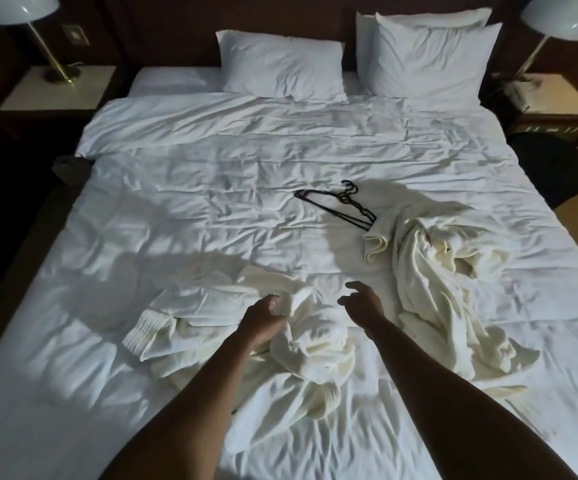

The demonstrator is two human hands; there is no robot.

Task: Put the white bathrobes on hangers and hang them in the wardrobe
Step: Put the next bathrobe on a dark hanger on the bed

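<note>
Two crumpled cream-white bathrobes lie on the bed (211, 140). The nearer bathrobe (315, 344) is bunched up at the front centre, one ribbed cuff stretched out to the left. My left hand (263, 320) grips a fold of it near the top. My right hand (360, 299) hovers just to the right with fingers loosely curled, holding nothing. The second bathrobe (433, 268) sprawls to the right. Black hangers (341, 204) lie together on the duvet beyond it, touching its upper edge. No wardrobe is in view.
Pillows (280, 64) stand at the headboard. Bedside tables with lamps flank the bed, left (55, 88) and right (554, 95); the right one also carries a telephone. A dark round object (557, 168) sits on the floor by the bed's right side.
</note>
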